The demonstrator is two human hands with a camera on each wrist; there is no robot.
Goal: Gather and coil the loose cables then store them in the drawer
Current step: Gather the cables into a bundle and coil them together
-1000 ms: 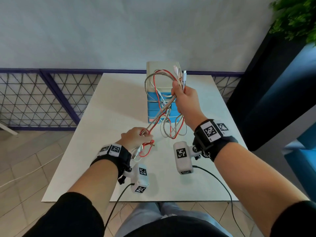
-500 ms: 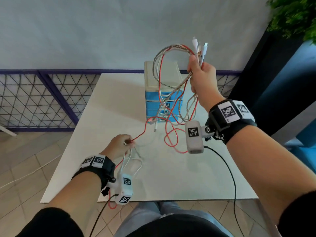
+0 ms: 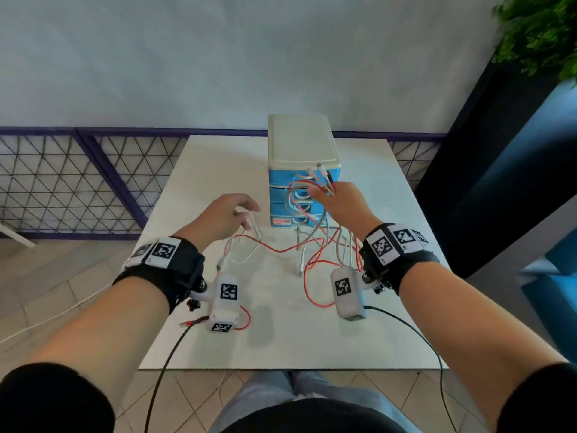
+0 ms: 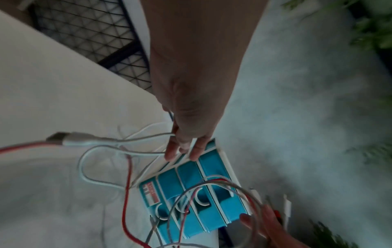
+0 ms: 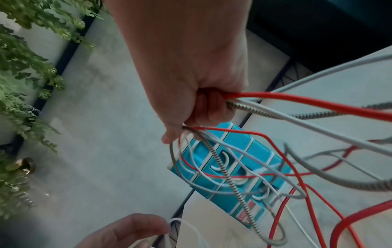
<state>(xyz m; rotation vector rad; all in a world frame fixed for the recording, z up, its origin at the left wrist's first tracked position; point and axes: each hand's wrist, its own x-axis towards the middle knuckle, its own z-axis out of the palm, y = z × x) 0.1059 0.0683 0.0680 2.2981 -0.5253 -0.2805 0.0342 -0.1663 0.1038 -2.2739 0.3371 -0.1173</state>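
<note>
My right hand [image 5: 191, 80] has its fingers curled tight around a bunch of red, white and silver braided cables [image 5: 275, 104]. Their plugs [image 3: 321, 175] stick up past my fingers in front of the little blue plastic drawer box with a white top [image 3: 301, 145]. Only my wrist views show the red and white label [image 4: 151, 194] on the bottom drawer; the writing is too blurry to read. My left hand [image 3: 223, 218] pinches a thin white cable [image 4: 118, 139]. The rest lies loose on the white bench [image 3: 312, 339].
</note>
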